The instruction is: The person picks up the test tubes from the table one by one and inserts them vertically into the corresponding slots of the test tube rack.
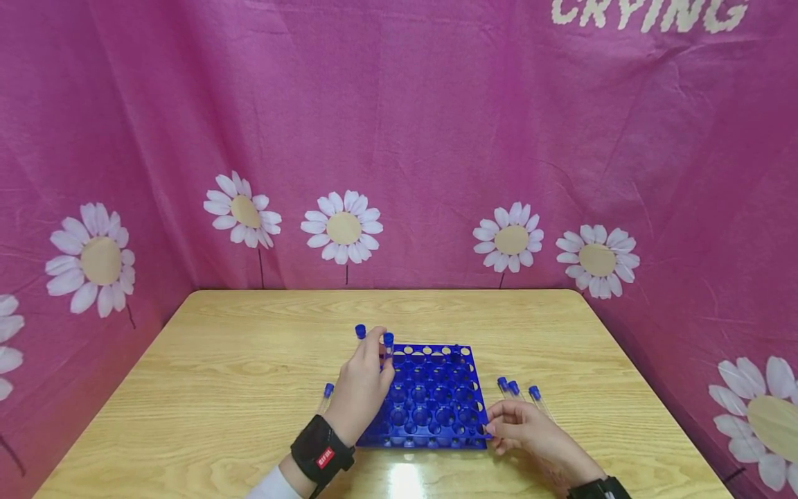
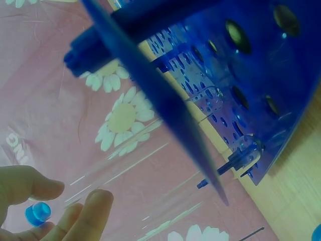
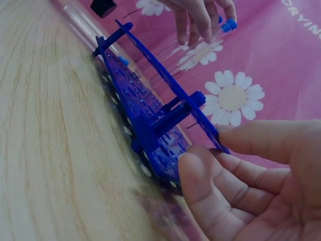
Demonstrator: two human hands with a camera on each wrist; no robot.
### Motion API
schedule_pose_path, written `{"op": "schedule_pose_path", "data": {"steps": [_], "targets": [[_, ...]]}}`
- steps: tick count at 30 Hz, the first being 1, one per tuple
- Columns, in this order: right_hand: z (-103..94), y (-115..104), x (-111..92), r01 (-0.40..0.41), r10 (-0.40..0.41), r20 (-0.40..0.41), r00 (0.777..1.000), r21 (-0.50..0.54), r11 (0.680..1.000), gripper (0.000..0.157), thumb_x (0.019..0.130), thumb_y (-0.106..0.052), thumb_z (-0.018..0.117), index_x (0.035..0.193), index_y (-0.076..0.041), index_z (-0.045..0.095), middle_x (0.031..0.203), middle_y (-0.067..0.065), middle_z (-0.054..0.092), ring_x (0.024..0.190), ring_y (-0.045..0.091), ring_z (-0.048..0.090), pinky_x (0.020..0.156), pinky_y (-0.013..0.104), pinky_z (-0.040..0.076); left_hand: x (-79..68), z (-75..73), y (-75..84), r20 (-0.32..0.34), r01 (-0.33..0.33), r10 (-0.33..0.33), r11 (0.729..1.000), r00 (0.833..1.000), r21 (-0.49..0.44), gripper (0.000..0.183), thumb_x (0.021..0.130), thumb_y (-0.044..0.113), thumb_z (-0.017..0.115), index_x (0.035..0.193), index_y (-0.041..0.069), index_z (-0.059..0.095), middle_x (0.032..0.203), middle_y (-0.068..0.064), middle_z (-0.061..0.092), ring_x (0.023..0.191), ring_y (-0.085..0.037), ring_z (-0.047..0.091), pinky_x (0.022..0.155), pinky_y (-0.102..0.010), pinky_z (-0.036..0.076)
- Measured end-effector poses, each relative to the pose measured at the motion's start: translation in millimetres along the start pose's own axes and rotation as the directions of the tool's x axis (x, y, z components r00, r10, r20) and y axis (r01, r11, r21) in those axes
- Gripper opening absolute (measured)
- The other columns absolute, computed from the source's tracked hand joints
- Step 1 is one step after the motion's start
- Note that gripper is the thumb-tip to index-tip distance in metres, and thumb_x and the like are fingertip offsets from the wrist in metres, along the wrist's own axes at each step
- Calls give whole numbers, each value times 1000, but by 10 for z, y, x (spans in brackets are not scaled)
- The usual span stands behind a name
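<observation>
Rack (image 1: 431, 405) on table (image 1: 249, 346); three tubes (image 1: 513, 388) right of rack (one more tube (image 1: 327, 394) off left); curtain (image 1: 424, 138) behind table.

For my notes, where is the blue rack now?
In the head view's lower middle, the blue rack is between the left hand and the right hand, which grips its near right corner.

On my feed this reads as a curtained-off workspace: magenta cloth (image 1: 424, 125) printed with white daisies (image 1: 343, 227) hangs around a pale wood-grain table (image 1: 249, 346). The perforated blue plastic rack (image 1: 430, 396) and clear blue-capped tubes (image 1: 502, 382) (laboratory-type ware) hint at lab work.
</observation>
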State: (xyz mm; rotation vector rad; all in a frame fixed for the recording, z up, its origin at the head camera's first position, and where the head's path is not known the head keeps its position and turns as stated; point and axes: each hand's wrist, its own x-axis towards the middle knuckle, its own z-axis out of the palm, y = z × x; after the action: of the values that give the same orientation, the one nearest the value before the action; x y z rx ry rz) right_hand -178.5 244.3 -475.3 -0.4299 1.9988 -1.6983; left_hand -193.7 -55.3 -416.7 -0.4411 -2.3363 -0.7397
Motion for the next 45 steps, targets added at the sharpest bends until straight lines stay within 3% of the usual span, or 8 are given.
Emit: {"op": "schedule_pose_path", "data": {"steps": [14, 32, 39, 42, 45], "targets": [[15, -6, -7, -7, 7, -9, 1000, 1, 1000, 45, 90, -17, 57, 110, 20, 44, 89, 2, 61, 76, 13, 61, 68, 27, 56, -23, -20, 16, 40, 31, -31, 1000, 999, 3, 50, 84, 10, 62, 130, 6, 44, 98, -12, 67, 66, -10, 63, 53, -12, 48], [49, 16, -13, -26, 26, -37, 999, 5, 1000, 43, 89, -20, 58, 110, 15, 47, 89, 2, 61, 78, 15, 61, 69, 30, 55, -60, -136, 32, -6, -18, 18, 1000, 1000, 11, 46, 84, 11, 62, 127, 6, 48, 92, -6, 64, 71, -8, 62, 56, -12, 49], [39, 7, -6, -19, 19, -26, 999, -11, 1000, 41, 90, -19, 57, 110, 15, 47, 89, 3, 61, 79, 16, 61, 70, 30, 56, -137, -293, -26, -50, -34, 36, 999, 998, 42, 28, 81, 13, 64, 107, 7, 56, 76, 3, 57, 59, -1, 47, 46, -11, 38], [23, 12, 4, -6, 6, -12, 1000, -16, 1000, 42, 90, -19, 57, 110, 17, 46, 89, 4, 61, 79, 15, 62, 70, 29, 56, -195, -345, -130, 1, 3, -3, 998, 1000, 69, 25, 80, 15, 66, 102, 9, 55, 71, 6, 53, 53, 2, 39, 41, -13, 32], [16, 15, 15, 1, -1, -4, 1000, -8, 1000, 44, 90, -19, 57, 110, 18, 45, 88, 4, 61, 78, 14, 61, 70, 29, 56, -245, -398, -282, 115, 93, -105, 990, 988, 106, 25, 80, 18, 66, 101, 9, 54, 69, 5, 51, 48, 0, 34, 39, -17, 29]]}}
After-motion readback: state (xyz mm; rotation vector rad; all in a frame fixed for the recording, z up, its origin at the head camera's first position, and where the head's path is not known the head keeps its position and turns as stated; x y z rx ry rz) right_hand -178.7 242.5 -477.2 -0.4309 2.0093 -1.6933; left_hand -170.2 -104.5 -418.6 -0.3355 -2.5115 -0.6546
